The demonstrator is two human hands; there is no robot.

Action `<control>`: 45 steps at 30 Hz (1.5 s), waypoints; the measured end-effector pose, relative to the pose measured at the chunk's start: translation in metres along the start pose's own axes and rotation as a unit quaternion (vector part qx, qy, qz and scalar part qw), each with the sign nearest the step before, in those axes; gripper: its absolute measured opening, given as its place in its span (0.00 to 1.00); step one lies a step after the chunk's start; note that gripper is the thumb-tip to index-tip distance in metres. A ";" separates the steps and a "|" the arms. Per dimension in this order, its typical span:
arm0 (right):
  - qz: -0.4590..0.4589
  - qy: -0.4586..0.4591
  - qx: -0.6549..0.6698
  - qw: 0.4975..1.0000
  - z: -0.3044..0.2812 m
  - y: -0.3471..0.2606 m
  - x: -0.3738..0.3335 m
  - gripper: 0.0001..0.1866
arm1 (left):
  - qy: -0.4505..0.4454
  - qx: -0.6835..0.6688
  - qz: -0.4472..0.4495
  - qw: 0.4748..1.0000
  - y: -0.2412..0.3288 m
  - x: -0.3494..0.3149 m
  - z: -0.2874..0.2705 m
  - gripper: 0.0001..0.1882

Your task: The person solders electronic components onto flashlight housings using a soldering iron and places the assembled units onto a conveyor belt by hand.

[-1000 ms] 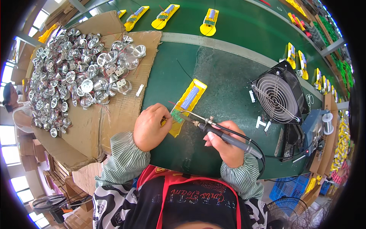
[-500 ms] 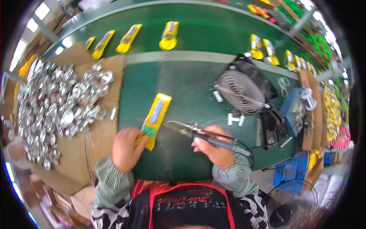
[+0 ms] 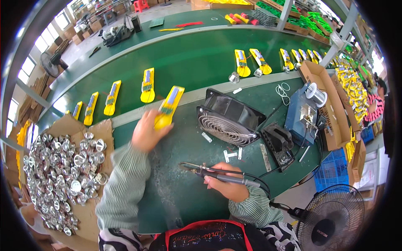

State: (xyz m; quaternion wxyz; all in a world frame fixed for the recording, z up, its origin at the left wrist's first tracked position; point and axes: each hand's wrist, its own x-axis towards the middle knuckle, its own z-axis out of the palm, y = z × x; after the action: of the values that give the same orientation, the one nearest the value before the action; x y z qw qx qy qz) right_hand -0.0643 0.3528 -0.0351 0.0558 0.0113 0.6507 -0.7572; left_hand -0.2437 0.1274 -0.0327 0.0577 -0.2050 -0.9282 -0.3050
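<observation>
My left hand (image 3: 147, 130) is closed on the wide end of a yellow plastic housing (image 3: 171, 107), shaped like a torch body half. A green circuit board and a blue-grey cylinder sit inside it. The housing is tilted up over the far edge of the work table, beside the green conveyor. In my right hand (image 3: 229, 187) is a soldering iron (image 3: 230, 179), gripped like a pen. Its tip points left above the bare table top, apart from the housing, and its cable trails to the right.
Yellow housings (image 3: 147, 85) lie spaced along the conveyor belt (image 3: 188, 62). Silver reflectors (image 3: 63, 180) are heaped on cardboard at the left. A black box fan (image 3: 230, 119), small metal strips (image 3: 230, 156), an iron stand (image 3: 277, 144) and a blue soldering station (image 3: 296, 119) occupy the right.
My left hand has lifted the yellow housing from the table and carried it forward to the conveyor's edge. The soldering iron stays in my right hand, near the same spot. The view has tilted up.
</observation>
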 end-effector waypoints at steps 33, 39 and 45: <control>-0.008 -0.005 -0.028 1.000 0.026 -0.017 -0.010 0.09 | -0.041 0.168 -0.103 0.980 0.046 -0.197 -0.045 0.26; -0.013 -0.021 -0.032 0.999 0.038 -0.015 -0.021 0.09 | 0.117 0.154 -0.178 0.965 0.018 -0.231 -0.097 0.16; -0.017 -0.028 -0.051 0.998 0.042 -0.015 -0.027 0.08 | -0.071 0.460 -0.270 0.843 -0.039 -0.294 -0.158 0.11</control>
State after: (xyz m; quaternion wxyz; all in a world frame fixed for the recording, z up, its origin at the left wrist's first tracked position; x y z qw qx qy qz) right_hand -0.0366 0.3157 -0.0115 0.0614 -0.0244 0.6870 -0.7237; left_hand 0.0045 -0.0955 0.0059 -0.0054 0.0828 -0.9822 0.1686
